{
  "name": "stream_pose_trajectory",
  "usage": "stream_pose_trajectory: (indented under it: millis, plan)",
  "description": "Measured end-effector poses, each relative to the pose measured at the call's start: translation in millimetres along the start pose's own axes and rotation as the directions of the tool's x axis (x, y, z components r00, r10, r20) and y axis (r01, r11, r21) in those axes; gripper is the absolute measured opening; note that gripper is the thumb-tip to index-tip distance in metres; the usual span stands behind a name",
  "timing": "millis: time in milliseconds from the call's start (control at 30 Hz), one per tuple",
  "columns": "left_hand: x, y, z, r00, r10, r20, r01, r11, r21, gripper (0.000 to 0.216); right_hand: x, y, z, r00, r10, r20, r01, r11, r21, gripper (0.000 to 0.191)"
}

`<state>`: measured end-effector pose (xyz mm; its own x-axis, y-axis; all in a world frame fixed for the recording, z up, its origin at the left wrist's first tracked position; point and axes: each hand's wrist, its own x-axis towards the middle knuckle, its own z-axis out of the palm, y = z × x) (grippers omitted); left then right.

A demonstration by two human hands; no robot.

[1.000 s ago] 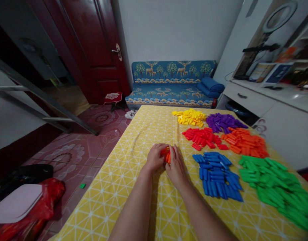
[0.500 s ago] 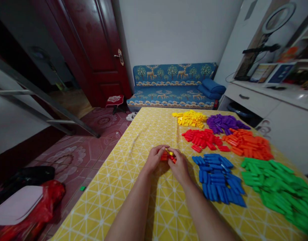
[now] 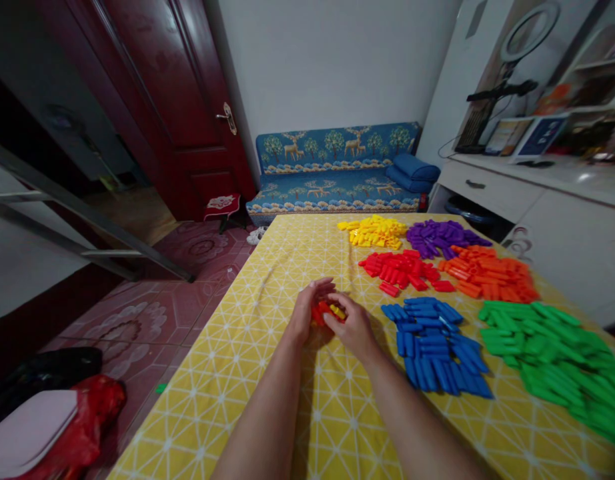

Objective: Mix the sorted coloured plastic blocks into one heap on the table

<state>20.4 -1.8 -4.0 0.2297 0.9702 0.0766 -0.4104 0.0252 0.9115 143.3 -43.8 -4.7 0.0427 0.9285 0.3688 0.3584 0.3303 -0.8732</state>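
A home living room: a patterned sofa and wooden door beyond the hands, tiled floor left.

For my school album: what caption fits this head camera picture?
Left hand and right hand hold red and yellow pieces beside sorted piles.

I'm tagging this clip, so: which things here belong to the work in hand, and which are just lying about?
In hand: left hand, right hand, the red and yellow pieces held between them, yellow pile, purple pile, red pile, orange pile, blue pile, green pile.
Lying about: sofa, stool, ring light, red bag on the floor, green piece on the floor.
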Motion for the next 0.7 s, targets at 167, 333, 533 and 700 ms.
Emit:
stream_pose_trajectory:
  millis: [167,333,533,700]
  plan:
    - [0,0,1,1.000,-0.012,0.025,0.012,1.000,-0.028,0.056,-1,1,2,0.998,-0.020,0.063,0.030,0.986,-0.162,0.041]
    - [-1,-2,0,1.000,0.012,0.025,-0.012,1.000,0.001,0.053,0,3,3,0.995,0.021,-0.097,-0.019,1.000,0.025,0.026]
    - [-3,3,0,0.999,0.033,0.038,-0.038,0.993,0.114,0.055,1,1,3,0.997,-0.006,-0.073,0.018,0.985,0.170,0.016]
    - [-5,6,1,0.998,0.047,0.031,-0.052,0.983,0.175,0.053,-4,-30,7,0.949,-0.226,-0.221,0.235,0.972,0.016,0.019]
